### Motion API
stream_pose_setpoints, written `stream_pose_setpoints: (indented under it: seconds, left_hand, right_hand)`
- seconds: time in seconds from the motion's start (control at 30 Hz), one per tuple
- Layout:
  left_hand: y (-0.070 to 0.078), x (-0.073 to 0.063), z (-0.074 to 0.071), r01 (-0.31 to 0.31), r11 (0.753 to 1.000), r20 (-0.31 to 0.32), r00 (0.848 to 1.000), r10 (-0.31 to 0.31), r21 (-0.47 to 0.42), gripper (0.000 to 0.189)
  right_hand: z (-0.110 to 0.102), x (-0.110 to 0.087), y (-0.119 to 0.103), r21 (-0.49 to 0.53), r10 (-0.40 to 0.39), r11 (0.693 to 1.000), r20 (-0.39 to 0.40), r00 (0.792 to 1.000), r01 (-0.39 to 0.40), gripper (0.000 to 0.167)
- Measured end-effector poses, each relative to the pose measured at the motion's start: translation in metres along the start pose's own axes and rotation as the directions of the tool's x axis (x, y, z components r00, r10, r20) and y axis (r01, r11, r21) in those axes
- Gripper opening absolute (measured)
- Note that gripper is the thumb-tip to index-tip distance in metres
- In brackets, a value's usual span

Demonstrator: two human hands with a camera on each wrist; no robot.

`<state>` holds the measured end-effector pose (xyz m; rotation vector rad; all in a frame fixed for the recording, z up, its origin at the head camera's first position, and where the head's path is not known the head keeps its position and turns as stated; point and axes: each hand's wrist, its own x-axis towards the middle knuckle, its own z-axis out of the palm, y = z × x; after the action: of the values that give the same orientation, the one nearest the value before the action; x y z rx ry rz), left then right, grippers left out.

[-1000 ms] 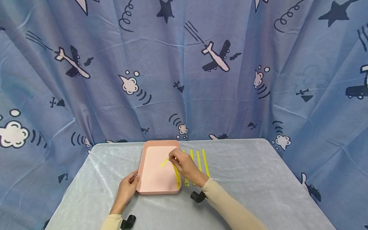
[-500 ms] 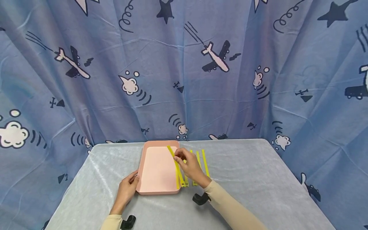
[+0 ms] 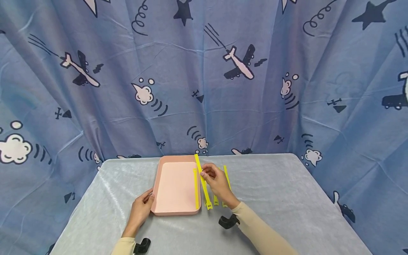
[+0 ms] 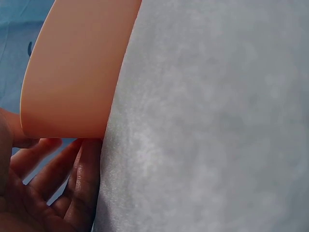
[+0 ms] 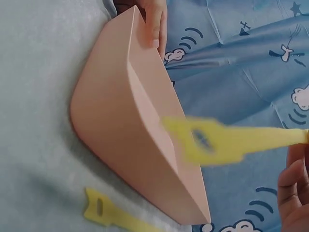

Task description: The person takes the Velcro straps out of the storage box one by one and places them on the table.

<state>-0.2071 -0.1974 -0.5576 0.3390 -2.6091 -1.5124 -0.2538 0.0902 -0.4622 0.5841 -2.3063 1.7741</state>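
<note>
My left hand [image 3: 140, 210] holds the near left side of a pink tray [image 3: 176, 214], its thumb over the rim and its fingers against the outer wall, as the left wrist view shows. My right hand [image 3: 220, 182] pinches a yellow hook-and-loop cable strap [image 3: 205, 193] between thumb and fingertips. This strap is raised over the tray's right rim, its slotted end toward me; the right wrist view shows that end [image 5: 227, 142] large and blurred. Inside the tray, another yellow strap [image 3: 196, 191] lies along the right wall.
Several more yellow straps [image 3: 227, 176] lie on the cloth right of the tray, partly hidden by my right hand. A grey cloth [image 3: 274, 198] covers the table. Behind its far edge hangs a blue curtain [image 3: 178, 117] printed with planes and stars.
My right hand has moved right, and the strap it holds has swung from bent over the tray to straight, now over the right rim. The left hand and tray have stayed still.
</note>
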Motion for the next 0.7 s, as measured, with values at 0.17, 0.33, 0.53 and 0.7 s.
stream_pose_setpoints:
  seconds: [0.17, 0.33, 0.53, 0.7]
  left_hand:
    - [0.0, 0.001, 0.001, -0.002, 1.0, 0.002, 1.0, 0.002, 0.004, 0.042]
    - [-0.001, 0.002, 0.001, -0.001, 1.0, 0.006, 1.0, 0.001, 0.004, 0.042]
    - [0.0, 0.001, 0.0, 0.004, 1.0, 0.008, 1.0, -0.004, 0.003, 0.042]
    - [0.001, 0.001, 0.0, 0.012, 1.0, 0.016, 1.0, -0.012, -0.003, 0.042]
  right_hand:
    - [-0.004, 0.001, 0.025, 0.036, 0.043, 0.998, -0.034, 0.999, -0.041, 0.022]
    - [-0.008, 0.002, 0.045, 0.058, 0.129, 0.99, -0.061, 0.99, -0.126, 0.019]
    - [-0.016, 0.001, 0.044, 0.129, 0.277, 0.955, -0.077, 0.958, -0.266, 0.018]
    - [-0.022, -0.001, 0.047, 0.187, 0.328, 0.932, -0.073, 0.942, -0.311, 0.018]
